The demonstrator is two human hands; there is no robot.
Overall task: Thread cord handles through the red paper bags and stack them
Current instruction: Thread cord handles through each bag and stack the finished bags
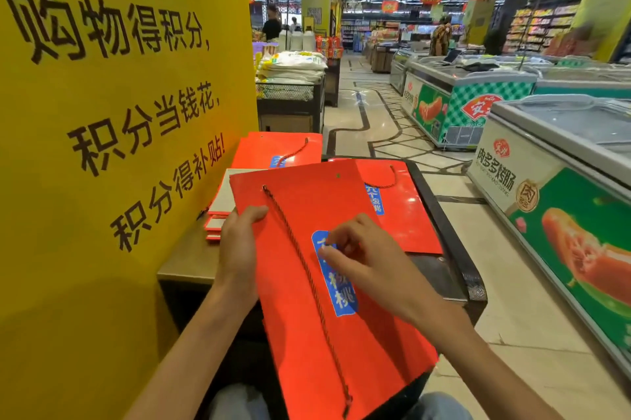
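A flat red paper bag with a blue label lies tilted over my lap. My left hand grips its left edge near the top, thumb on the front. A dark red twisted cord comes out of the bag's upper left hole and runs down the front to a knotted end near the bottom. The upper right hole has no cord in it. My right hand hovers over the blue label with fingers curled and fingertips pinched together; whether they hold anything is unclear.
Two red bags with cord handles lie beyond: one on the dark table, one farther back. A pile of flat bags sits at left against the yellow sign. Freezer chests line the aisle at right.
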